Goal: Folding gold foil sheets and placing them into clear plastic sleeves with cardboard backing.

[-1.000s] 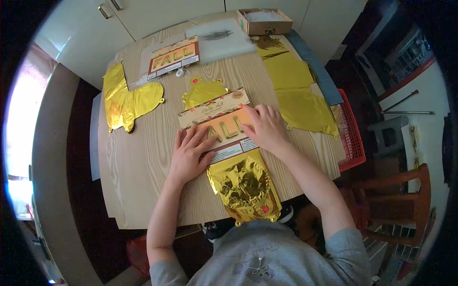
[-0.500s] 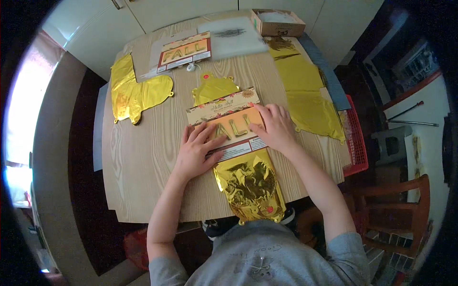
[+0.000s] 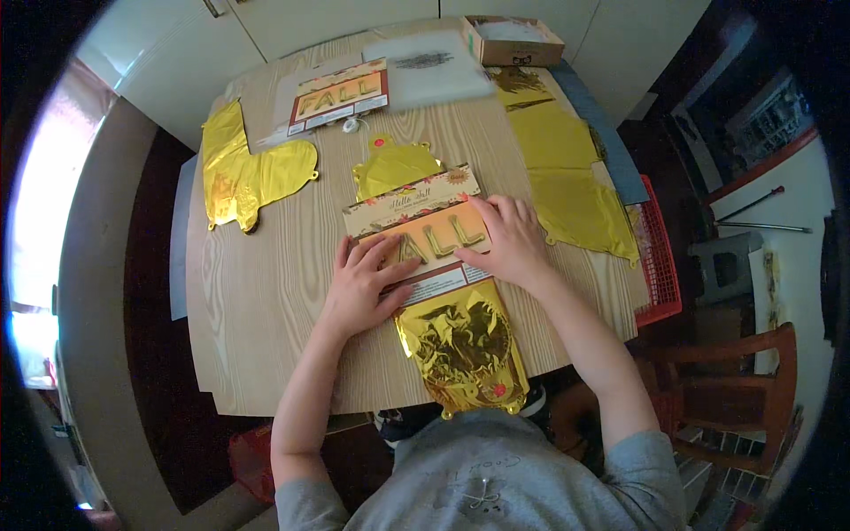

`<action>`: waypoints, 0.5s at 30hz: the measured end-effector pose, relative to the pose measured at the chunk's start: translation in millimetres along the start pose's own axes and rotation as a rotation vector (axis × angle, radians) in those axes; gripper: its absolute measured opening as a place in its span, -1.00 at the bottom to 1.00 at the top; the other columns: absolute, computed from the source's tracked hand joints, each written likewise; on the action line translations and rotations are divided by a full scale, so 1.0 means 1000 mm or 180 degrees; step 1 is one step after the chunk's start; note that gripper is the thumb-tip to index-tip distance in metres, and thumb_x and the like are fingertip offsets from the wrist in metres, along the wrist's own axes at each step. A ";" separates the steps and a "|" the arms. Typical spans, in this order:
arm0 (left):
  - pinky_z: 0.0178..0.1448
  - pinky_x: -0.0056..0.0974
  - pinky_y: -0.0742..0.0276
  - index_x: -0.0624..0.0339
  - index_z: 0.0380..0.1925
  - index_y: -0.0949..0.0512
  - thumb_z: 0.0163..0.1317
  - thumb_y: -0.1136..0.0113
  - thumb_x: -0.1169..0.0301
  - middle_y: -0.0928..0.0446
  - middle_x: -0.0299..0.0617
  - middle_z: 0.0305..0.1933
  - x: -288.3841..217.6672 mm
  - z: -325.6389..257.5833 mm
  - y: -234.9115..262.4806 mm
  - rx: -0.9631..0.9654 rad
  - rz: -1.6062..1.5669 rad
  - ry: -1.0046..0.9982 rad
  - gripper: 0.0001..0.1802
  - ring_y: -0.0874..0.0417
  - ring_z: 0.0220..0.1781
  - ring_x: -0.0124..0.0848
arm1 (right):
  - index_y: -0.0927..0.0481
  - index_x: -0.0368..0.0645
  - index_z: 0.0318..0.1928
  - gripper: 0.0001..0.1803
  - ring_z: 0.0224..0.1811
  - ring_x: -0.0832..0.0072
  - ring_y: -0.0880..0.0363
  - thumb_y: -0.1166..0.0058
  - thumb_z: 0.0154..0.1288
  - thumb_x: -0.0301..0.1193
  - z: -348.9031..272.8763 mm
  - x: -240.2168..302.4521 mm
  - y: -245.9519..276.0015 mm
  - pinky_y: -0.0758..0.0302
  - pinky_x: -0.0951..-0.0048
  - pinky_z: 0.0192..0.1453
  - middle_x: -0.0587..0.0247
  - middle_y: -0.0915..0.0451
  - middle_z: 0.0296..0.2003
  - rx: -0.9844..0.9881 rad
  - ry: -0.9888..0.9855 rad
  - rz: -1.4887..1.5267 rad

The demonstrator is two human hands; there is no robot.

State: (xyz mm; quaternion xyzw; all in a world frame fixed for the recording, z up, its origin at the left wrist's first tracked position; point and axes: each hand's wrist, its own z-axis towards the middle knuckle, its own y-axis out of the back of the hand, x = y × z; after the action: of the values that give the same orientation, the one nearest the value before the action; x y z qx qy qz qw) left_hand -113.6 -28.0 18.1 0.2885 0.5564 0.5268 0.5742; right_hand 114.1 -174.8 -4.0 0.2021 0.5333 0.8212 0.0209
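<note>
A printed balloon package card (image 3: 421, 279) with an orange panel lies tilted in front of me. It rests across a gold foil balloon (image 3: 460, 336), whose lower part reaches the table's near edge and whose scalloped top (image 3: 396, 168) shows beyond the card. My left hand (image 3: 359, 279) lies on the card's left side, fingers spread and reaching over the orange panel. On its right side rests my right hand (image 3: 509, 239), thumb apart on the card's face and the other fingers along its upper right edge. The foil beneath the card is hidden.
An L-shaped gold foil balloon (image 3: 239, 173) lies at the left of the wooden table (image 3: 274, 327). Another printed card (image 3: 341, 96) sits at the back by a translucent sheet (image 3: 443, 75). Long gold foil (image 3: 567, 150), a cardboard box (image 3: 518, 44) and a red basket (image 3: 660, 252) are rightward.
My right thumb has slid a little down and toward me on the card, uncovering more of the orange panel's last letter. My left hand has hardly moved.
</note>
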 end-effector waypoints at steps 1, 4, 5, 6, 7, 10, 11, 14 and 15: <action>0.47 0.17 0.09 -0.17 0.07 -0.62 0.13 -0.26 0.14 -0.41 -0.07 0.29 0.000 0.000 0.000 0.0010 0.0010 0.0006 -0.55 -0.31 0.37 -0.08 | -0.36 0.08 0.28 -0.12 0.09 0.12 -0.35 -0.34 -0.08 0.07 0.000 0.001 0.001 -0.27 0.06 0.18 0.12 -0.40 0.02 0.0053 -0.0031 -0.0001; 0.46 0.21 0.09 -0.20 0.06 -0.62 0.14 -0.25 0.12 -0.40 -0.11 0.29 -0.001 -0.001 0.001 0.0027 0.0042 0.0019 -0.56 -0.31 0.37 -0.11 | -0.35 0.08 0.28 -0.12 0.10 0.12 -0.35 -0.34 -0.08 0.07 0.000 0.002 0.003 -0.27 0.05 0.20 0.12 -0.40 0.03 0.0093 -0.0026 -0.0005; 0.46 0.24 0.10 -0.24 0.05 -0.62 0.15 -0.24 0.11 -0.40 -0.14 0.29 0.000 -0.001 0.000 0.0025 0.0056 0.0029 -0.58 -0.31 0.38 -0.13 | -0.35 0.08 0.28 -0.12 0.10 0.12 -0.35 -0.34 -0.07 0.07 0.000 0.002 0.003 -0.27 0.04 0.20 0.12 -0.40 0.03 0.0088 -0.0008 -0.0006; 0.46 0.28 0.10 -0.27 0.04 -0.62 0.15 -0.23 0.10 -0.40 -0.18 0.30 0.000 -0.001 0.000 0.0023 0.0072 0.0040 -0.59 -0.31 0.38 -0.15 | -0.35 0.07 0.28 -0.12 0.11 0.12 -0.35 -0.34 -0.07 0.07 0.000 0.002 0.003 -0.27 0.04 0.21 0.12 -0.40 0.03 0.0111 -0.0020 -0.0003; 0.46 0.28 0.10 -0.27 0.05 -0.62 0.15 -0.24 0.10 -0.40 -0.18 0.29 0.000 -0.001 0.000 0.0023 0.0057 0.0040 -0.59 -0.31 0.38 -0.15 | -0.35 0.07 0.28 -0.11 0.11 0.12 -0.35 -0.34 -0.07 0.07 0.000 0.002 0.003 -0.26 0.03 0.21 0.12 -0.40 0.03 0.0135 -0.0033 0.0001; 0.46 0.27 0.10 -0.26 0.05 -0.61 0.14 -0.24 0.10 -0.40 -0.20 0.29 0.000 -0.001 0.000 0.0023 0.0034 0.0035 -0.58 -0.32 0.37 -0.16 | -0.35 0.07 0.28 -0.11 0.11 0.13 -0.35 -0.34 -0.08 0.07 0.000 0.002 0.004 -0.27 0.04 0.21 0.13 -0.40 0.04 0.0158 -0.0060 -0.0031; 0.46 0.26 0.10 -0.26 0.05 -0.61 0.14 -0.25 0.10 -0.40 -0.21 0.30 0.000 -0.001 0.000 0.0027 0.0039 0.0029 -0.58 -0.32 0.36 -0.16 | -0.36 0.07 0.28 -0.11 0.11 0.13 -0.35 -0.34 -0.08 0.07 0.000 0.003 0.004 -0.27 0.04 0.21 0.13 -0.40 0.04 0.0158 -0.0068 -0.0049; 0.46 0.25 0.09 -0.25 0.04 -0.61 0.14 -0.25 0.10 -0.40 -0.24 0.31 0.000 -0.001 0.000 0.0026 0.0068 -0.0004 -0.58 -0.33 0.36 -0.17 | -0.37 0.06 0.26 -0.12 0.12 0.15 -0.35 -0.35 -0.09 0.08 -0.001 0.001 0.002 -0.27 0.04 0.21 0.14 -0.39 0.05 0.0132 -0.0034 -0.0092; 0.46 0.25 0.09 -0.24 0.04 -0.62 0.14 -0.25 0.09 -0.40 -0.25 0.31 0.000 -0.001 0.000 0.0021 0.0083 -0.0019 -0.58 -0.33 0.35 -0.17 | -0.38 0.06 0.26 -0.12 0.12 0.15 -0.35 -0.35 -0.09 0.09 -0.001 0.002 0.003 -0.27 0.05 0.21 0.14 -0.39 0.05 0.0153 -0.0051 -0.0094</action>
State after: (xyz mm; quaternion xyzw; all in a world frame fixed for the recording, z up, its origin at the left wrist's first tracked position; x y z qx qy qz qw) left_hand -114.4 -28.2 17.6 0.2992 0.5527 0.5314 0.5680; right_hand 112.7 -176.7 -1.4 0.2013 0.5556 0.8061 0.0324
